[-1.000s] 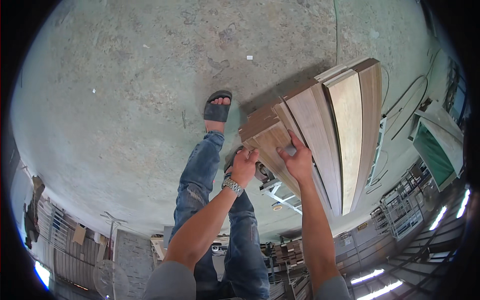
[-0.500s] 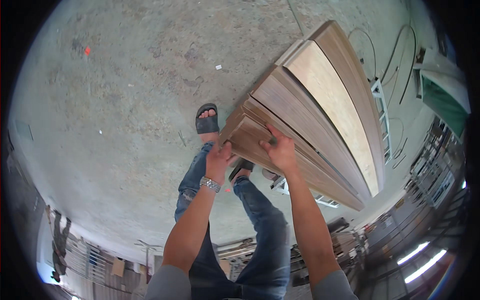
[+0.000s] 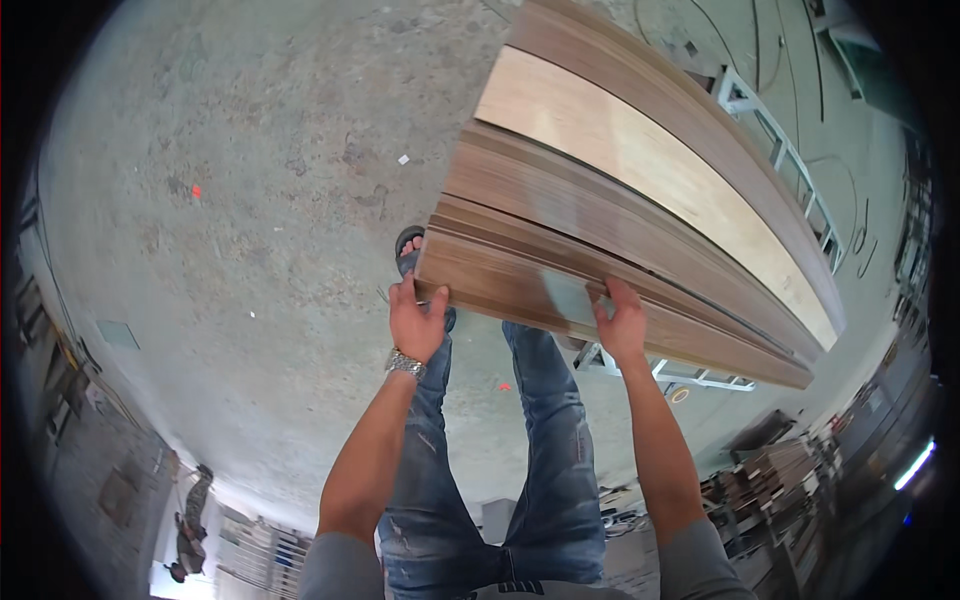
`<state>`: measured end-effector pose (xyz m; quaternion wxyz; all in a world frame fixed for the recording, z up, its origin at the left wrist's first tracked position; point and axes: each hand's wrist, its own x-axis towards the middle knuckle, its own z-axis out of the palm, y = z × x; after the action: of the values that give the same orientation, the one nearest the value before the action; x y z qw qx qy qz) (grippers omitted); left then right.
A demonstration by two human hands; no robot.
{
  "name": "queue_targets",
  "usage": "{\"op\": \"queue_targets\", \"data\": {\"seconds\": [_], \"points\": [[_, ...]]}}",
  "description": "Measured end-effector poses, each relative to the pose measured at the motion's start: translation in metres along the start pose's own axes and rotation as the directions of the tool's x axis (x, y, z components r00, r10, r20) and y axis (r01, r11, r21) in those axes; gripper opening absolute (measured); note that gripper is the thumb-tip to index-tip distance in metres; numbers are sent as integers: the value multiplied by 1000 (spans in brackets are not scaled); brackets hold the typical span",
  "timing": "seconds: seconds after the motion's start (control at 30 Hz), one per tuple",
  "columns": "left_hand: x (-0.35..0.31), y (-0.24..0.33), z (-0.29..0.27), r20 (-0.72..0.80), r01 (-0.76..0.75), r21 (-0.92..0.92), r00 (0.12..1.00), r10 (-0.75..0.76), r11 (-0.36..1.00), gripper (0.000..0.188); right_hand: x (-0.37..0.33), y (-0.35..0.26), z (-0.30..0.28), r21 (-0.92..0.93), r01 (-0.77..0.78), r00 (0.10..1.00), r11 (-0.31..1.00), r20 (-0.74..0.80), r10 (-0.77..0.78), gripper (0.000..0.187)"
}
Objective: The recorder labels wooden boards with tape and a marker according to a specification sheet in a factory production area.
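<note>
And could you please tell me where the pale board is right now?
In the head view, the pale board lies upper right of centre, with darker brown boards along both long sides.

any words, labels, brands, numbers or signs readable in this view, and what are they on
None can be read.
Grey shirt: a dark marking at the bottom edge of the view, cut off and too small to read.
Wooden boards: no lettering can be made out.
White scrap on the floor: too small to tell whether anything is printed on it.
Workshop background: too distant and blurred to read any text.
</note>
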<state>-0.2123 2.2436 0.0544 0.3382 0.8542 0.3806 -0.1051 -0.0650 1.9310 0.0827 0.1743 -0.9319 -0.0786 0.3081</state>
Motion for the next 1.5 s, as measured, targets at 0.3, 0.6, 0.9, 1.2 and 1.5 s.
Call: {"op": "queue_targets", "data": {"seconds": [0.3,0.6,0.9,1.2,1.5], "points": [[26,-20,-11,153,190,-139,974,-168,972,51,-68,71,-9,415,-356,794,837,-339,505,46],[112,52,20,-29,188,45,982,-187,981,58,-108,174,53,859,-194,508,-474,501,701,55],[121,23,18,93,123,459,978,-186,880,60,-83,142,60,786,-42,447,-617,567,692,49],[112,12,-5,300,581,92,758,-579,809,53,-113,136,62,741,123,603,-660,472,643,61],[46,105,-55,272,527,-125,833,-482,841,76,-152,206,6,752,272,483,-601,434,761,72]]}}
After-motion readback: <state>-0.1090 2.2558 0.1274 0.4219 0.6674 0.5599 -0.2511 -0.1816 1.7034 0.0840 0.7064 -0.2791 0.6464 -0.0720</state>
